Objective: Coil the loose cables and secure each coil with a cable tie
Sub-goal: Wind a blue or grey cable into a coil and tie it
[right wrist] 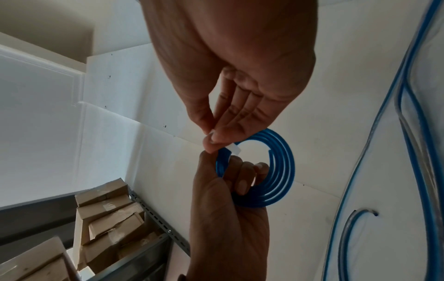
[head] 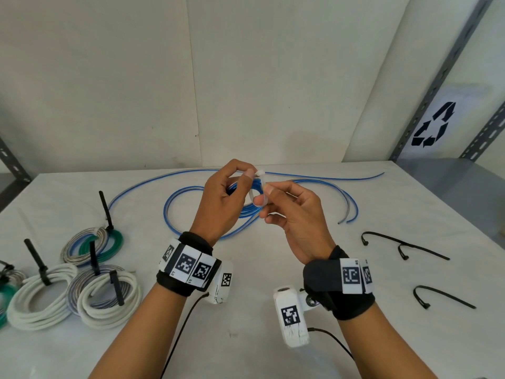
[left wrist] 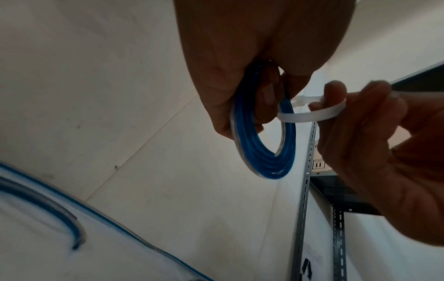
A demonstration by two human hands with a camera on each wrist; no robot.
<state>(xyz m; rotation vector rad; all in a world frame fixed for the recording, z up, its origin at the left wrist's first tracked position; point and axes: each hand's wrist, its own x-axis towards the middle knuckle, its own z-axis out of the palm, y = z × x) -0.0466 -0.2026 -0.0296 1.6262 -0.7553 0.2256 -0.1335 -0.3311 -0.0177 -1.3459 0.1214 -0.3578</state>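
Note:
My left hand (head: 244, 177) holds a small coil of blue cable (head: 257, 185) up above the table, its fingers curled through the coil's opening. A white cable tie (head: 255, 199) is looped around one side of the coil. My right hand (head: 263, 196) pinches the tie's strap between thumb and fingertips. The left wrist view shows the blue coil (left wrist: 264, 152) under my left hand (left wrist: 252, 106), with the white tie (left wrist: 312, 114) bent round a finger of my right hand (left wrist: 355, 114). From the right wrist, my right hand (right wrist: 211, 141) pinches the tie (right wrist: 234, 149) beside the coil (right wrist: 281, 171).
Loose blue cables (head: 191, 191) sprawl on the white table (head: 246, 310) behind my hands. Several tied coils, white (head: 41, 296), grey and green (head: 93, 244), lie at the left. Black cable ties (head: 404, 246) lie at the right. A metal shelf upright (head: 437, 86) stands back right.

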